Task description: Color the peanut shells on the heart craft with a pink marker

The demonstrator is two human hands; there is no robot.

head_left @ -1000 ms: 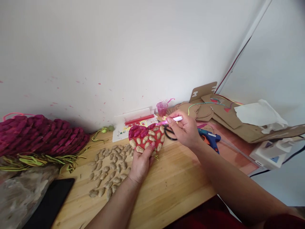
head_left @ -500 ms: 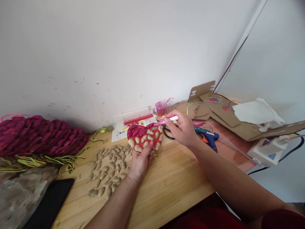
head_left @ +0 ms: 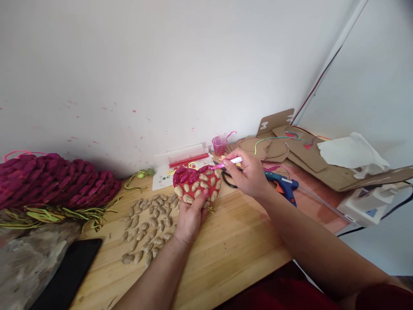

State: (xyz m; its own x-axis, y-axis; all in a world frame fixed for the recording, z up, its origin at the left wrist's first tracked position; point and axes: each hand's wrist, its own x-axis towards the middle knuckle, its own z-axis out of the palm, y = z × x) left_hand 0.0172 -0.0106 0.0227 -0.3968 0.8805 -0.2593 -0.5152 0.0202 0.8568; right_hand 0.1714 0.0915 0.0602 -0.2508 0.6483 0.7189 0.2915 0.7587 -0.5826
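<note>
1. Painting seems the step: our right hand (head_left: 248,175) pinches a white-handled tool (head_left: 237,160) at the red plaque's (head_left: 200,181) upper edge.
2. Our left hand (head_left: 190,220) grips it over the bench (head_left: 232,241).
3. Next, we judge, bare peanuts (head_left: 195,186) want pink.

- Table (head_left: 245,241): pale wood, visible grain, smooth.
- Peanut-covered piece (head_left: 197,186): red base, matt; shells rough, the far ones coated magenta with a wet-looking gloss.
- Slim tool (head_left: 238,160): smooth, plastic-looking, white and pink.
- Loose peanuts (head_left: 144,226): dry, matt, pitted shells.
- Magenta stack (head_left: 64,176), far left: lumpy, mostly dull; stringy yarn (head_left: 41,213) below.
- Bag (head_left: 29,258), near left: crinkled clear plastic.
- Cup (head_left: 220,147): translucent plastic, pink-smeared.
- Cardboard (head_left: 309,162), far right: brown, matt.
- Glue gun (head_left: 287,187): blue plastic.
- Wall (head_left: 193,64): smooth, matt white.
</note>
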